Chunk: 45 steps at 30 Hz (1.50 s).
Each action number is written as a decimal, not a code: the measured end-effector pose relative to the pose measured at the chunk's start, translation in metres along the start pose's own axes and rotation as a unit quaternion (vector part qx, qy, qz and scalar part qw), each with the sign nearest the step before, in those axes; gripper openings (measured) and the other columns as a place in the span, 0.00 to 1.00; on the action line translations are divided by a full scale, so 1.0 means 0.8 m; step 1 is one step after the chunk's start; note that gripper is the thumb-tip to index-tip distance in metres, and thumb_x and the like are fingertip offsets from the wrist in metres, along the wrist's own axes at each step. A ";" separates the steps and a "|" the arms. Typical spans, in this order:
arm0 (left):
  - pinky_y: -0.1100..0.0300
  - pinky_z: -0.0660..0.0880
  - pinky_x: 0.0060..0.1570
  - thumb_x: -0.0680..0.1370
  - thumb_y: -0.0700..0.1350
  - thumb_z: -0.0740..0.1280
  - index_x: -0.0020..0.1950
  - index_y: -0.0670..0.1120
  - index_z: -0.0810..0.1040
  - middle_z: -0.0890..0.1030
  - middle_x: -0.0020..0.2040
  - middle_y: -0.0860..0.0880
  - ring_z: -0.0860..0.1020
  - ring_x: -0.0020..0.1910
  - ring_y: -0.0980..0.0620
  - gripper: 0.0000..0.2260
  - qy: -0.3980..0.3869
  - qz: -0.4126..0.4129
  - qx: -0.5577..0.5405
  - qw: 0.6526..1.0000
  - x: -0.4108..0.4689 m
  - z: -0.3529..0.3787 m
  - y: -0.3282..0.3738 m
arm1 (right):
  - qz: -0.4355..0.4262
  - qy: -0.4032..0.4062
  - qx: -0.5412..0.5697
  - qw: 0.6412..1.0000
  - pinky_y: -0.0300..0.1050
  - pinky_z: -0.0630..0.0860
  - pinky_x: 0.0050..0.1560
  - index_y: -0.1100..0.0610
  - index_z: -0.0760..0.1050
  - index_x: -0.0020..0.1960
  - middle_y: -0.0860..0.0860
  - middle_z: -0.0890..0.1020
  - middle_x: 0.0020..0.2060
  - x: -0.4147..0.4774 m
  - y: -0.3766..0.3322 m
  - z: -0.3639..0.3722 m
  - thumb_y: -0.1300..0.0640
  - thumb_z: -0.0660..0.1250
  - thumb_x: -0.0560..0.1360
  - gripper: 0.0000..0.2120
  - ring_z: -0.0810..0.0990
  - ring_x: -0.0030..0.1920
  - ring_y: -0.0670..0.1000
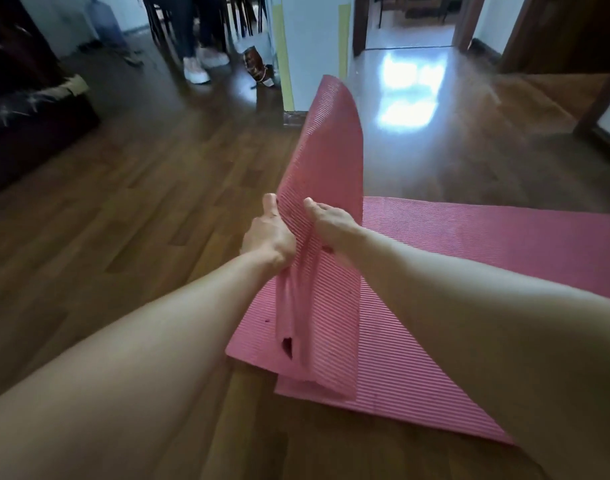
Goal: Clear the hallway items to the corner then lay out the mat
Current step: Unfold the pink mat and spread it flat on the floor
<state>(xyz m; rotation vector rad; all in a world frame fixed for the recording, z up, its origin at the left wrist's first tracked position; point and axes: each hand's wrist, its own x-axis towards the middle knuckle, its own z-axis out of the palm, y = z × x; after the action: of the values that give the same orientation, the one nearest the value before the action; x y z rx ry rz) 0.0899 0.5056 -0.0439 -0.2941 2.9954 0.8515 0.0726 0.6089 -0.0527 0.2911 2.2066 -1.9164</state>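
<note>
A pink ribbed mat (pixel 470 244) lies partly spread on the wooden floor to my right. One end of it stands lifted and folded upward in front of me, curling over at the top. My left hand (pixel 269 233) grips the left edge of that raised part, thumb up. My right hand (pixel 331 220) holds the raised part from the right side, thumb on its face. A small tear shows near the mat's lower folded edge.
A white wall corner (pixel 310 46) with yellow tape strips stands straight ahead. A person's legs in white shoes (pixel 203 64) and chair legs are at the back left, beside a brown bag (pixel 257 65). A dark sofa (pixel 30 126) sits at the left. A doorway opens at the back right.
</note>
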 end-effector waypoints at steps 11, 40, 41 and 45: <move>0.50 0.72 0.47 0.80 0.40 0.51 0.73 0.48 0.55 0.66 0.60 0.37 0.75 0.53 0.37 0.21 0.094 -0.027 0.261 0.960 0.037 -0.086 -0.152 | 0.031 -0.049 -0.073 0.996 0.46 0.64 0.68 0.52 0.70 0.69 0.52 0.72 0.68 -0.006 -0.012 0.120 0.43 0.56 0.79 0.23 0.69 0.68 0.55; 0.51 0.54 0.73 0.80 0.51 0.60 0.78 0.50 0.45 0.54 0.78 0.49 0.52 0.76 0.47 0.32 -0.321 0.194 0.302 0.877 0.066 0.076 -0.251 | 0.153 -0.007 -0.183 0.971 0.48 0.66 0.68 0.56 0.67 0.71 0.55 0.72 0.68 0.028 0.102 0.152 0.43 0.56 0.79 0.25 0.70 0.68 0.56; 0.51 0.56 0.73 0.80 0.51 0.60 0.78 0.51 0.46 0.56 0.77 0.49 0.55 0.76 0.47 0.32 -0.320 0.194 0.300 0.878 0.067 0.078 -0.254 | 0.159 -0.015 -0.201 0.966 0.49 0.64 0.70 0.56 0.65 0.72 0.55 0.71 0.69 0.028 0.109 0.150 0.43 0.56 0.79 0.26 0.68 0.69 0.56; 0.52 0.63 0.69 0.78 0.53 0.62 0.77 0.55 0.47 0.60 0.76 0.50 0.63 0.72 0.46 0.33 -0.337 0.168 0.281 0.883 0.069 0.089 -0.269 | 0.172 -0.035 -0.259 0.950 0.51 0.63 0.71 0.54 0.62 0.74 0.56 0.66 0.72 0.028 0.136 0.146 0.42 0.57 0.78 0.28 0.65 0.72 0.57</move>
<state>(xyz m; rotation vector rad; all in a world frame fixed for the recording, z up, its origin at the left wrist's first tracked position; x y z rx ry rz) 0.0727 0.3535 -0.2201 0.4537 2.4706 0.0097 0.0844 0.5083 -0.1780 0.4677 2.3216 -1.1081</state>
